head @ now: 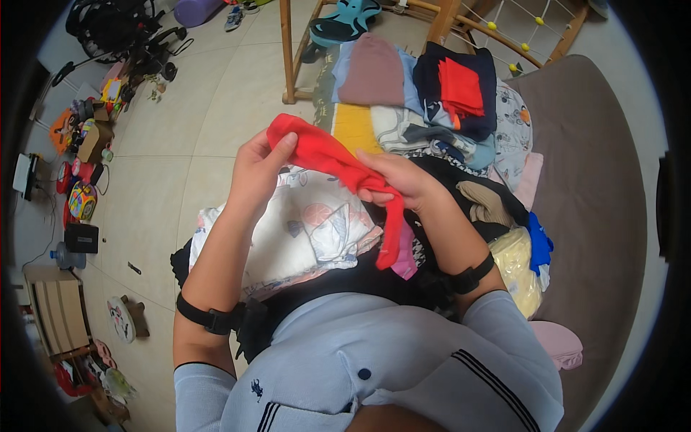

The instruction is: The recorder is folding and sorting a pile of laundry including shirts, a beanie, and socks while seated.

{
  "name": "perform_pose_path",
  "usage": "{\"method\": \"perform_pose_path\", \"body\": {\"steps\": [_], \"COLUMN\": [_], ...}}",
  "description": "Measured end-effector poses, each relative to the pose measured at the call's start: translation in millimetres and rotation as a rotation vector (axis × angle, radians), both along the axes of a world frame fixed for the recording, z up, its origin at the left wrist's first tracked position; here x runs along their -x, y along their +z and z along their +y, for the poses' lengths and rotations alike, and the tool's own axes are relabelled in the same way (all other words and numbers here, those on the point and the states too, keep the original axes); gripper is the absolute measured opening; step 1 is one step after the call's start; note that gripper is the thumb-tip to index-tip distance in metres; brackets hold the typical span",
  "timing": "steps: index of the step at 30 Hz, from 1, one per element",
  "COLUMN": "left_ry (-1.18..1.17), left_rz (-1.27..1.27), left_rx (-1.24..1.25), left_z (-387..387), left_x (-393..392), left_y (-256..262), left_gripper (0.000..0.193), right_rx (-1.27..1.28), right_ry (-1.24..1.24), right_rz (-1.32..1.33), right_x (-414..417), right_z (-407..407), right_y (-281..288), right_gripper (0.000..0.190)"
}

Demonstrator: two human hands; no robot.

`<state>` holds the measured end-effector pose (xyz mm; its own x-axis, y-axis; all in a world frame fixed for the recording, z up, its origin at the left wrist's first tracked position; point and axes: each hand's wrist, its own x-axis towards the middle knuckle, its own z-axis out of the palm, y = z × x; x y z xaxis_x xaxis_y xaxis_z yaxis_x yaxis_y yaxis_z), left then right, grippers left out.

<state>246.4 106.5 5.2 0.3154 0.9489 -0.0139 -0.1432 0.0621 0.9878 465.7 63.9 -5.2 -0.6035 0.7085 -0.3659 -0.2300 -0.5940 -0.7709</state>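
Note:
Between my two hands, a red sock (326, 154) is stretched out over the clothes in front of me. My left hand (262, 162) pinches its wide end between thumb and fingers. Bunched fabric is gripped by my right hand (397, 178), and the narrower end hangs below that hand. White printed fabric (302, 221) lies beneath, over my lap. Further off, folded red cloth (460, 86) rests on a dark navy garment (426, 67). Beside it lies a mauve folded garment (375, 73). Several rolled or folded socks (402, 127) sit near a yellow cloth (355, 129).
A brown padded surface (588, 216) runs along the right. On it are a pale yellow plastic-wrapped bundle (515, 264) and a pink folded cloth (556, 344). A wooden climbing frame (291, 54) stands ahead. Toys (83, 200), a small stool (123, 318) and a stroller (119, 32) are leftward.

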Motion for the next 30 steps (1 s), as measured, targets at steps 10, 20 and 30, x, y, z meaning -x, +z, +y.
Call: {"method": "perform_pose_path", "body": {"steps": [10,20,30], "left_ry": [0.129,0.042,0.017], "left_rz": [0.266,0.304,0.119], "left_rx": [-0.613,-0.337,0.048], "left_z": [-4,-7,15], "left_x": [-23,-26,-20], "left_y": [-14,-21,-49], "left_gripper": [0.010,0.019,0.014], "right_rx": [-0.308,-0.248,-0.694], "right_ry": [-0.470,-0.658,-0.805], "right_rz": [-0.281,-0.137,-0.624], "right_x": [36,48,45], "right_z": [-8,14,30], "right_y": [15,-15,-60], "right_gripper": [0.032,0.020,0.011]}}
